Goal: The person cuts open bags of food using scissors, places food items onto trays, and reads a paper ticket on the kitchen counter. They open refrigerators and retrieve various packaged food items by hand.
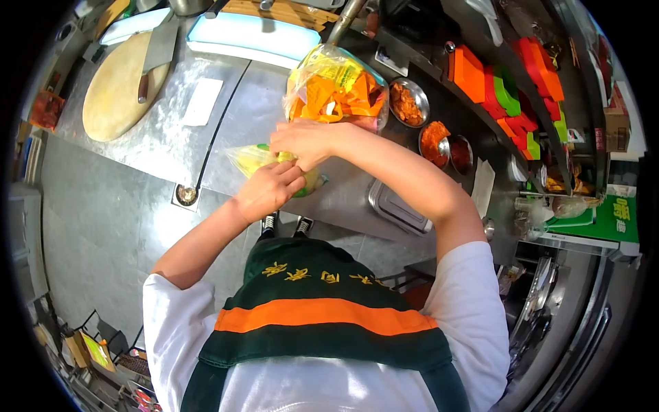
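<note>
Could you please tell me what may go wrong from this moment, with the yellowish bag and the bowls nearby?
Slipping: the left hand and right hand pinch the yellowish bag near the front edge of the counter, so a lost grip might let it fall.

Knocking: in this view, the right forearm passes close to a metal bowl of orange-red food; a wide elbow swing could perhaps tip it.

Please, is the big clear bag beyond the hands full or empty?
Not empty: orange and yellow contents show through the clear bag, just beyond the right hand.
</note>
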A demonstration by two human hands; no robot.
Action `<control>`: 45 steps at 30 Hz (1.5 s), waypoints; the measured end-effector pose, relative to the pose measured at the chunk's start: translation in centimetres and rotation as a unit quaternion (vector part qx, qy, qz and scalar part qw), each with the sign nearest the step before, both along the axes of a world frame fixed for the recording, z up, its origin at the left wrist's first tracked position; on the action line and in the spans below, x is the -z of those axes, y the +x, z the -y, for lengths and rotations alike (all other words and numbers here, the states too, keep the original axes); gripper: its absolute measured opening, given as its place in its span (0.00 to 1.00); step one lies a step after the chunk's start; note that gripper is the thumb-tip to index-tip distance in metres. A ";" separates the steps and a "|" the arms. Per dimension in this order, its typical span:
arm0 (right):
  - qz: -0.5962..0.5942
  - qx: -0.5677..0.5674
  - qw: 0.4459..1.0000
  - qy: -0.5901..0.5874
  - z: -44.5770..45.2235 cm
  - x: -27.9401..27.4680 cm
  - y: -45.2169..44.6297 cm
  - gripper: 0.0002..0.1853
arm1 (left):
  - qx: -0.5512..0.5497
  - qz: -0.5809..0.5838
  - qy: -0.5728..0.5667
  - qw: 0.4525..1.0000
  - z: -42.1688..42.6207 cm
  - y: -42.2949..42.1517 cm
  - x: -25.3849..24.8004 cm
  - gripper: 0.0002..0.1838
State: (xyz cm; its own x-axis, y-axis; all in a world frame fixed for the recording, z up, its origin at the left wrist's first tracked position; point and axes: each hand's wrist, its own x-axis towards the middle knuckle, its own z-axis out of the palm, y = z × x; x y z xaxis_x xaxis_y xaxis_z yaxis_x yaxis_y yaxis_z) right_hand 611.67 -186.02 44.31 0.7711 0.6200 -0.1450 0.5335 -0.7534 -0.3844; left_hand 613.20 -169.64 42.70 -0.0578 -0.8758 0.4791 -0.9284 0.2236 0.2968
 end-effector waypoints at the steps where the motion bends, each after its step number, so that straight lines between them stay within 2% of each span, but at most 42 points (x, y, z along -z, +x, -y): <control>1: -0.031 -0.013 0.999 -0.013 0.2 0.1 0.0 0.14 | -0.002 0.005 0.008 1.000 -0.1 0.0 0.2 0.08; 2: -0.030 -0.012 0.999 -0.014 0.4 0.5 -0.1 0.14 | -0.004 0.010 0.017 1.000 -0.2 0.0 0.3 0.08; 4: -0.015 0.021 0.996 0.080 0.5 1.0 -0.6 0.14 | -0.005 0.006 0.013 1.000 -0.4 0.2 0.2 0.08; 5: -0.015 0.021 0.996 0.080 0.0 1.2 -0.6 0.14 | -0.005 0.002 0.011 1.000 -0.4 0.2 0.1 0.08; 7: -0.023 0.039 0.997 -0.058 -1.4 1.6 -0.4 0.09 | 0.000 -0.002 0.003 1.000 -0.3 0.2 0.4 0.07; 11: 0.028 0.042 0.997 -0.059 -1.5 2.9 -0.2 0.07 | -0.004 0.023 0.016 1.000 0.0 0.2 -0.1 0.06; 14: 0.073 0.035 0.989 -0.123 -1.7 3.4 0.3 0.06 | -0.041 0.039 0.054 0.997 -0.1 -0.4 0.0 0.06; 16: -0.015 0.040 0.993 -0.109 -1.5 2.6 0.6 0.08 | -0.040 0.048 0.058 0.996 -0.1 -0.2 -0.3 0.06; 17: -0.016 0.041 0.993 -0.108 -1.3 1.8 0.5 0.08 | -0.043 0.054 0.063 0.996 -0.2 -0.3 -0.5 0.06; 19: -0.094 0.039 0.995 -0.017 -0.4 0.4 0.0 0.10 | -0.036 0.040 0.045 0.998 -0.1 -0.4 -0.4 0.06; 22: -0.069 0.043 0.996 0.046 0.0 0.7 -0.8 0.12 | -0.027 0.016 0.030 0.999 -0.2 -0.5 -0.1 0.05; 26: -0.057 0.046 0.996 0.047 -0.5 1.1 -0.6 0.11 | -0.023 -0.007 0.045 0.999 -0.2 -0.7 0.0 0.05; 28: -0.089 0.063 0.988 -0.108 -1.7 1.9 0.1 0.10 | -0.026 0.004 0.028 0.999 0.0 -0.7 0.1 0.05; 29: -0.089 0.060 0.989 -0.106 -1.8 2.1 0.2 0.10 | -0.028 0.018 0.007 0.999 0.1 -0.7 0.1 0.05; 31: -0.038 0.022 0.982 -0.185 -2.1 2.4 0.4 0.09 | -0.031 0.015 0.021 0.999 0.1 -0.8 0.2 0.06; 36: 0.044 0.000 0.968 -0.246 -2.6 2.5 0.3 0.06 | -0.055 0.001 0.027 0.998 0.2 -1.2 0.7 0.06; 38: 0.068 -0.001 0.959 -0.276 -2.9 2.6 0.3 0.06 | -0.095 -0.018 0.024 0.995 0.2 -1.3 0.6 0.06; 41: 0.076 0.058 0.960 -0.264 -3.1 2.6 0.4 0.07 | -0.145 -0.046 0.017 0.988 0.3 -1.7 0.9 0.07; 45: 0.025 0.133 0.957 -0.256 -3.2 2.5 0.4 0.07 | -0.176 -0.063 0.049 0.981 0.5 -2.1 0.9 0.08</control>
